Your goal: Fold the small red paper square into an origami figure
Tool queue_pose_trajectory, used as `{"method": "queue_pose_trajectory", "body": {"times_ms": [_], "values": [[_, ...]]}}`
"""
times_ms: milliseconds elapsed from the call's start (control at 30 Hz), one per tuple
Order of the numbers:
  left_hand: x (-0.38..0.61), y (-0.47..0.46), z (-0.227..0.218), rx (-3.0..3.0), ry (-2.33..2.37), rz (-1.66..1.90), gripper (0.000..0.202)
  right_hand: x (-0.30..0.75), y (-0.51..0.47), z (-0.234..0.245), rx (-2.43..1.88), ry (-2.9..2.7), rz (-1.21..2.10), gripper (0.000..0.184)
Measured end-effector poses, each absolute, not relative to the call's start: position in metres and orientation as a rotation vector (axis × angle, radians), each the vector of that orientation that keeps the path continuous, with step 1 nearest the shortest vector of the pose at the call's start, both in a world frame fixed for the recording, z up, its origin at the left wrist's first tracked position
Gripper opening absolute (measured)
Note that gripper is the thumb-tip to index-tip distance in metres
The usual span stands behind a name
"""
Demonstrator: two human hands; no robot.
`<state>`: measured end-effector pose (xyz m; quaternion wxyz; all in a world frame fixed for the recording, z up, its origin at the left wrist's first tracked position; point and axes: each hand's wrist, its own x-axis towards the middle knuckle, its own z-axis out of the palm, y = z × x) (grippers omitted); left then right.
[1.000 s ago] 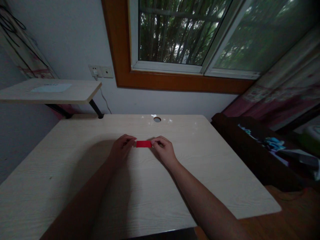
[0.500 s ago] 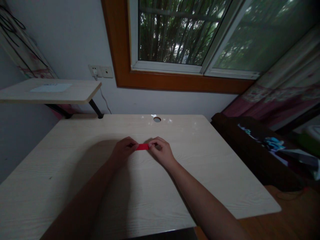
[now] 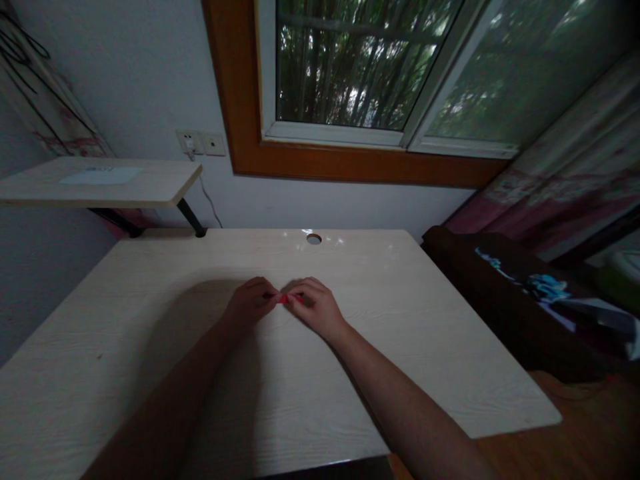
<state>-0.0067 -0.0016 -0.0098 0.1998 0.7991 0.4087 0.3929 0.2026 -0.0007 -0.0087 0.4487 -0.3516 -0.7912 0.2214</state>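
Observation:
A small red piece (image 3: 285, 299), perhaps folded paper, lies between my two hands on the light wooden desk (image 3: 150, 347). My left hand (image 3: 249, 303) pinches its left end with curled fingers. My right hand (image 3: 313, 307) pinches its right end, and the fingertips of both hands nearly touch. Only a sliver of red shows between the fingers; the rest is hidden under them.
A round cable hole (image 3: 314, 239) sits at the desk's far edge below the window. A raised shelf (image 3: 100, 181) with a pale sheet juts out at the back left, near wall sockets (image 3: 200, 143). Dark furniture with clutter (image 3: 540, 293) borders the desk's right side.
My hands have come together and drawn slightly nearer to me. The red piece, a wide strip a second ago, now shows only as a tiny sliver between the fingertips.

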Motion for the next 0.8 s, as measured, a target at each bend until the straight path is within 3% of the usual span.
{"method": "queue_pose_trajectory", "body": {"times_ms": [433,800], "values": [[-0.014,-0.001,-0.004,2.025,1.277,1.212,0.013,0.217,0.006,-0.010,-1.104,-1.651,0.526,0.009],[-0.010,-0.002,-0.004,1.996,1.252,1.185,0.017,0.209,0.000,-0.008,-0.948,-1.841,0.647,0.011]]}}
